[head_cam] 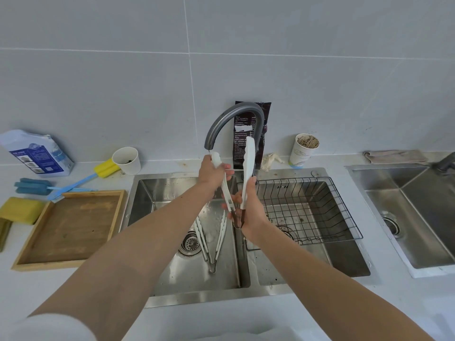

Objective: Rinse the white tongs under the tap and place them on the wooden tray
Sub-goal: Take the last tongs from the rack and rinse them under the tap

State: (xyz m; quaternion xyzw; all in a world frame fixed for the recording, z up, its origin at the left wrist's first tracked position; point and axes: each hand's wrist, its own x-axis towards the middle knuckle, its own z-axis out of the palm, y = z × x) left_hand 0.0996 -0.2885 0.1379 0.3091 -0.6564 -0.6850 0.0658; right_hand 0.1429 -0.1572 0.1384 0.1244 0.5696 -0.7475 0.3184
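Note:
I hold a pair of white tongs [248, 153] upright over the left sink basin [197, 279], tips up and spread apart. My left hand [212, 171] grips the left arm near its tip, right under the spout of the grey tap [229, 118]. My right hand [248, 212] holds the right arm and the metal hinge end. A second pair of white tongs [211, 239] lies in the basin next to the drain. The wooden tray [71, 227] sits bare on the counter to the left of the sink.
A black wire rack [307, 207] sits in the right basin. On the left counter lie a yellow sponge [21, 209], blue and yellow brushes [32, 187], a paper cup [126, 159] and a box [37, 153]. Another cup [304, 150] and a cloth [396, 156] stand behind the sinks.

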